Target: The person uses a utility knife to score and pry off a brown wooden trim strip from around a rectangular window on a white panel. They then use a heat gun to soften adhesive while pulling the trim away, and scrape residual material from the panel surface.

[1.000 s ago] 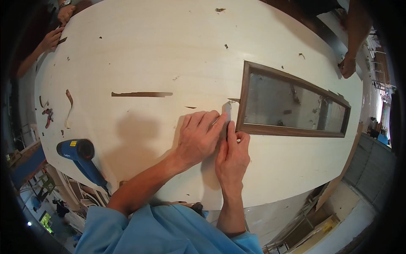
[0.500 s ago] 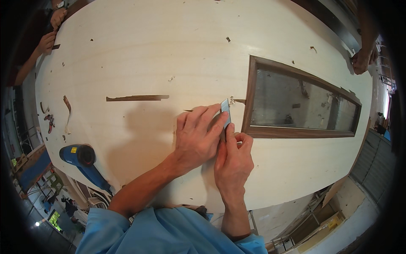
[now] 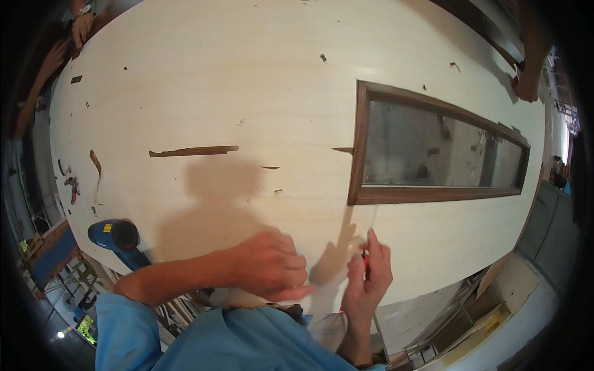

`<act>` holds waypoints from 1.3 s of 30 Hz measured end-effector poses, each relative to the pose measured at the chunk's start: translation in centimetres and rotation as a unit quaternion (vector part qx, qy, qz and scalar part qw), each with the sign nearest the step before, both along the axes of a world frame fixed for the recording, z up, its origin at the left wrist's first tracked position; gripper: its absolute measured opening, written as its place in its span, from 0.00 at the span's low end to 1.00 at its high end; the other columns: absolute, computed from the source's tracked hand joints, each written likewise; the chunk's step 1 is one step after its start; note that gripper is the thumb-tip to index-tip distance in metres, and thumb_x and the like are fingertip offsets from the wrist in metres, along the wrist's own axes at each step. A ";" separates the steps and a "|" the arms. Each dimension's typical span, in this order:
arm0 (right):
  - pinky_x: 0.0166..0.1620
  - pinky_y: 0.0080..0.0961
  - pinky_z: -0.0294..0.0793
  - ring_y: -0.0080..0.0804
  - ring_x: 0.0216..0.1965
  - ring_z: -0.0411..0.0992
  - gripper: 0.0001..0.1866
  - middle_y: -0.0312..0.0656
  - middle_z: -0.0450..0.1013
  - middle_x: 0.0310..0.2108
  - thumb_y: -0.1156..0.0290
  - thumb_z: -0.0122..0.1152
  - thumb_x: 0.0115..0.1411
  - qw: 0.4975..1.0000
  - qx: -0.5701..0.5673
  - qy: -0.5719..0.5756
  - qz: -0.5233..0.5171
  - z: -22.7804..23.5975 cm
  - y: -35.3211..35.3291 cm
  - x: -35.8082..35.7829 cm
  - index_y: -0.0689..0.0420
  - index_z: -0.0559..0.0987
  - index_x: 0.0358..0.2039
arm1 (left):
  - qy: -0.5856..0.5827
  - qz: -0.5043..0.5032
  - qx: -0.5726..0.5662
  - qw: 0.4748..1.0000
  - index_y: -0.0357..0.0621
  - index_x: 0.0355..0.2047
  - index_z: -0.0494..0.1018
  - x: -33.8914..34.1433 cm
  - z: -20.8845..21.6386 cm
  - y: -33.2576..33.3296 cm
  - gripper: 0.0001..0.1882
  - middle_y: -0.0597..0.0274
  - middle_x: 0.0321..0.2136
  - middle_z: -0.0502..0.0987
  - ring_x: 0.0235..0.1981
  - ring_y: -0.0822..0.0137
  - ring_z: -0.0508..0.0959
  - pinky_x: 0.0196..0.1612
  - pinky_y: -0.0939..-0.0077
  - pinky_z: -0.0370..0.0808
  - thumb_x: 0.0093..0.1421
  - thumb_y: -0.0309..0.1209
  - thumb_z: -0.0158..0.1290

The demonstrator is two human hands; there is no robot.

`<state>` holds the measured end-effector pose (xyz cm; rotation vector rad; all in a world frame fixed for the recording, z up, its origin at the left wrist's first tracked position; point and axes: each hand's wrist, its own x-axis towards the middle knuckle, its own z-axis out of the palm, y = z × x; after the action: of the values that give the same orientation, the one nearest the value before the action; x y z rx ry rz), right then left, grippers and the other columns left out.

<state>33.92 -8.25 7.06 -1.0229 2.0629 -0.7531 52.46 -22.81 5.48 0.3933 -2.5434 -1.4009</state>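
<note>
My right hand [image 3: 369, 281] is raised above the near edge of a large off-white panel [image 3: 297, 117], closed on a red-handled tool [image 3: 365, 262]. Most of the tool is hidden by the fingers. To its left, my left hand [image 3: 267, 266] is slightly blurred, with fingers curled and thumb toward the right; its palm is hidden. Beyond the hands, a long brown strip [image 3: 193, 151] and a short dark sliver [image 3: 270, 167] lie on the panel. Another pointed sliver [image 3: 342, 149] touches the brown frame [image 3: 357, 142] around a glass pane [image 3: 433, 148].
A blue heat gun [image 3: 117, 236] lies at the panel's near left, partly behind my left forearm. Curled scraps [image 3: 96, 164] and small chips are scattered on the panel. Other people's hands are at the far left [image 3: 81, 29] and far right [image 3: 526, 86] edges.
Both hands have drawn back toward me and moved apart from the spot left of the glass frame, where they held a flat metal blade together. Pale shavings there are gone.
</note>
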 end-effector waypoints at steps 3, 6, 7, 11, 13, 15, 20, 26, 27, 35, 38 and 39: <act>0.36 0.34 0.79 0.41 0.37 0.77 0.28 0.53 0.71 0.44 0.82 0.61 0.62 0.987 -0.017 0.146 0.068 -1.1 -3.2 1.8 0.67 0.73 0.64 | -0.030 0.198 -0.159 0.967 0.47 0.36 0.83 0.4 -1.5 1.2 0.09 0.65 0.34 0.80 0.36 0.65 0.79 0.41 0.69 0.74 0.58 0.35 0.64; 0.37 0.35 0.80 0.44 0.37 0.77 0.26 0.52 0.71 0.45 0.80 0.64 0.62 0.987 -0.041 0.134 0.081 -2.3 -5.5 3.2 0.67 0.76 0.62 | -0.040 0.259 -0.271 0.926 0.44 0.48 0.82 -1.0 -4.1 1.2 0.18 0.61 0.49 0.80 0.48 0.63 0.79 0.51 0.66 0.73 0.56 0.31 0.62; 0.37 0.34 0.80 0.44 0.38 0.77 0.26 0.52 0.72 0.45 0.80 0.64 0.62 0.983 -0.054 0.149 0.096 -2.6 -5.9 3.6 0.67 0.76 0.61 | -0.044 0.254 -0.287 0.922 0.44 0.52 0.82 -1.5 -4.7 1.0 0.21 0.60 0.55 0.79 0.53 0.62 0.78 0.54 0.65 0.72 0.56 0.30 0.62; 0.39 0.33 0.80 0.42 0.38 0.77 0.26 0.51 0.72 0.46 0.81 0.64 0.62 0.978 -0.073 0.158 0.112 -3.5 -6.4 3.9 0.65 0.77 0.62 | -0.051 0.285 -0.302 0.908 0.41 0.49 0.82 -2.6 -5.4 0.4 0.16 0.56 0.56 0.80 0.56 0.58 0.79 0.56 0.62 0.71 0.61 0.30 0.59; 0.39 0.33 0.80 0.41 0.38 0.77 0.26 0.50 0.72 0.46 0.82 0.63 0.62 0.979 -0.069 0.156 0.111 -3.6 -6.2 3.8 0.64 0.77 0.62 | -0.054 0.277 -0.304 0.910 0.39 0.49 0.82 -2.6 -5.5 0.3 0.16 0.55 0.57 0.81 0.59 0.57 0.78 0.59 0.60 0.71 0.62 0.29 0.58; 0.39 0.32 0.79 0.41 0.37 0.77 0.25 0.50 0.72 0.45 0.82 0.64 0.61 0.979 -0.073 0.157 0.110 -3.7 -6.1 3.8 0.64 0.78 0.61 | -0.059 0.268 -0.292 0.916 0.38 0.49 0.82 -2.5 -5.7 0.4 0.16 0.54 0.57 0.80 0.62 0.57 0.77 0.64 0.57 0.68 0.60 0.28 0.59; 0.38 0.33 0.79 0.40 0.35 0.76 0.25 0.50 0.72 0.45 0.82 0.63 0.61 0.975 -0.052 0.178 0.120 -3.8 -6.4 3.9 0.66 0.78 0.60 | -0.067 0.258 -0.248 0.931 0.35 0.50 0.82 -2.7 -6.3 0.5 0.19 0.51 0.59 0.79 0.64 0.54 0.76 0.71 0.50 0.63 0.57 0.25 0.62; 0.37 0.33 0.78 0.40 0.36 0.77 0.25 0.49 0.72 0.46 0.82 0.63 0.61 0.974 -0.048 0.185 0.124 -3.8 -6.8 3.9 0.66 0.78 0.60 | -0.063 0.252 -0.229 0.938 0.33 0.51 0.81 -2.9 -6.1 0.0 0.20 0.48 0.60 0.78 0.66 0.51 0.74 0.72 0.48 0.62 0.57 0.25 0.62; 0.37 0.33 0.78 0.41 0.36 0.77 0.25 0.49 0.73 0.46 0.82 0.64 0.61 0.974 -0.044 0.185 0.125 -3.8 -6.8 3.8 0.66 0.78 0.60 | -0.066 0.249 -0.231 0.938 0.34 0.52 0.80 -2.9 -6.1 -0.1 0.20 0.47 0.61 0.77 0.66 0.51 0.74 0.71 0.49 0.64 0.59 0.26 0.60; 0.37 0.33 0.79 0.42 0.39 0.76 0.22 0.49 0.72 0.45 0.80 0.63 0.61 0.974 -0.039 0.178 0.134 -3.6 -7.1 3.6 0.68 0.78 0.57 | -0.084 0.233 -0.209 0.946 0.32 0.53 0.80 -3.0 -6.0 0.0 0.21 0.46 0.62 0.76 0.68 0.49 0.71 0.72 0.46 0.61 0.59 0.26 0.61; 0.37 0.32 0.80 0.42 0.40 0.75 0.21 0.49 0.72 0.44 0.80 0.63 0.62 0.974 -0.031 0.180 0.134 -3.4 -7.2 3.7 0.69 0.78 0.56 | -0.077 0.233 -0.211 0.946 0.32 0.54 0.79 -3.0 -6.0 -0.1 0.21 0.46 0.63 0.75 0.68 0.49 0.71 0.72 0.45 0.61 0.60 0.27 0.61; 0.37 0.32 0.80 0.42 0.40 0.75 0.21 0.49 0.72 0.44 0.80 0.63 0.62 0.976 -0.027 0.172 0.132 -3.4 -7.3 3.8 0.69 0.78 0.57 | -0.078 0.232 -0.209 0.947 0.32 0.54 0.79 -3.0 -6.0 -0.2 0.22 0.46 0.63 0.75 0.68 0.49 0.71 0.72 0.45 0.61 0.60 0.27 0.61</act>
<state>37.69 -15.52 3.67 -1.5108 2.1375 -0.5251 49.51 -22.98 -0.50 0.9710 -2.5381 -0.6679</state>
